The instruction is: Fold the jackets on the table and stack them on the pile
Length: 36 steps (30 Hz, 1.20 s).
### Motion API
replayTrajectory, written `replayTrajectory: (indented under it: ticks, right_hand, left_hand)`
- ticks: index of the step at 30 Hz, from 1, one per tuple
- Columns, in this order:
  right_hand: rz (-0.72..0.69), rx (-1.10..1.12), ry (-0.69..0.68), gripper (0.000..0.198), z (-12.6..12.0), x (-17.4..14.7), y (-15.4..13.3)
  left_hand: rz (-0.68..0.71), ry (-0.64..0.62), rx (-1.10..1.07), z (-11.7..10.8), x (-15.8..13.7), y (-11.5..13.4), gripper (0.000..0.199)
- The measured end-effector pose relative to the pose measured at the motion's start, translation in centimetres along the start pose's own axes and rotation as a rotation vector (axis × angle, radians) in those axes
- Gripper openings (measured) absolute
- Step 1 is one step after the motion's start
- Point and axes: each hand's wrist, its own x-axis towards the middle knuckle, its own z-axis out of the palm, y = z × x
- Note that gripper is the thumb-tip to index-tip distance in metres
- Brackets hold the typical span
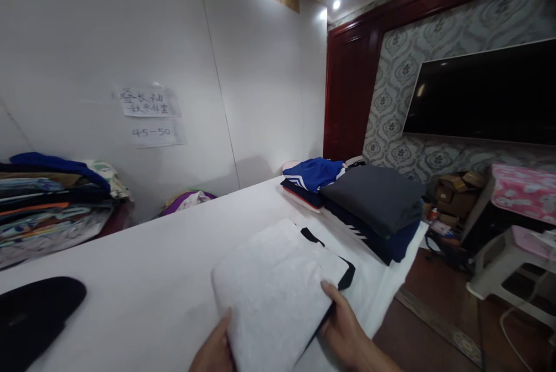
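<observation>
A white wall (260, 76) is rising behind everything, and a desk (143, 296) with a white top is stretching across the foreground, running from the left side toward the right. A black television (482, 97) is hanging on the patterned wall at the right.

A pile of clothes (52, 201) in many colors is lying at the far left, beyond the desk. On the desk's far right end, a stack of folded clothes is sitting: a dark gray garment (373, 198) is resting on navy clothing, and a blue garment (313, 170) with white stripes is lying just beside it. A plastic stool (506, 262) is standing on the floor at the right, and cardboard boxes (458, 198) are piling up near the patterned wall.

A folded white garment (278, 291) is lying between the person's two hands, over the near right part of the desk, its black parts showing at the far and right edges. A black item (35, 317) is lying at the desk's left end.

The right hand (343, 325) is clamping the garment's right edge, its thumb pressing on top. The left hand (212, 346) is gripping the left edge, its fingers hiding underneath. Two paper sheets, the upper one (150, 102) bearing handwriting and the lower one (157, 132) reading "45-50", are sticking to the wall.
</observation>
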Motion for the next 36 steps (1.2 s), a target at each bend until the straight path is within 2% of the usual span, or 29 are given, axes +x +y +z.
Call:
replayTrajectory:
  ticks: [3,6,9,14,19,22,25,28,30,32,33,36]
  right_hand:
    - [0.018,-0.028,-0.038,0.038,0.3,-0.4,-0.2]
    - [0.026,-0.063,-0.024,0.046,0.7,-0.5,-0.6]
    - [0.006,-0.094,0.037,0.05,1.1,-0.2,-1.0]
    - [-0.035,-0.152,0.148,0.041,1.0,0.2,-1.6]
    - [-0.012,-0.24,0.179,0.038,-0.2,-0.6,-2.3]
    - [0.03,-0.273,0.088,0.04,-1.0,-1.7,-3.0]
    - [0.064,-0.331,-0.026,0.037,-1.8,-3.1,-4.0]
    - [0.168,-0.547,-0.069,0.032,-2.7,-4.6,-5.0]
    - [0.215,-0.728,-0.138,0.035,-2.8,-5.6,-5.6]
    - [0.141,-0.839,-0.212,0.038,-2.2,-6.3,-6.2]
    - [0.046,-0.86,-0.232,0.038,-1.7,-6.4,-6.5]
    - [-0.403,-0.89,-0.218,0.037,0.0,-5.3,-7.5]
  left_hand:
    - [0.015,-0.056,-0.084,0.2,0.1,1.4,0.061]
    - [-0.021,-0.033,-0.097,1.3,0.0,1.9,0.066]
    - [-0.002,-0.002,-0.096,2.4,-0.1,2.0,0.059]
    - [0.085,0.011,-0.076,2.9,-0.3,1.2,0.044]
    - [0.017,0.001,0.028,1.9,-0.5,0.6,0.052]
    - [-0.028,0.005,0.143,1.0,-0.2,1.3,0.061]
    - [0.017,0.062,0.216,0.5,0.5,2.3,0.065]
    - [0.076,0.12,0.259,0.7,1.3,2.7,0.066]
    - [0.108,0.171,0.296,1.0,1.6,2.7,0.066]
    - [0.121,0.221,0.329,1.5,1.8,2.7,0.067]
    - [0.119,0.239,0.332,1.7,1.9,2.6,0.069]
    - [0.12,0.256,0.28,2.5,2.0,2.7,0.069]
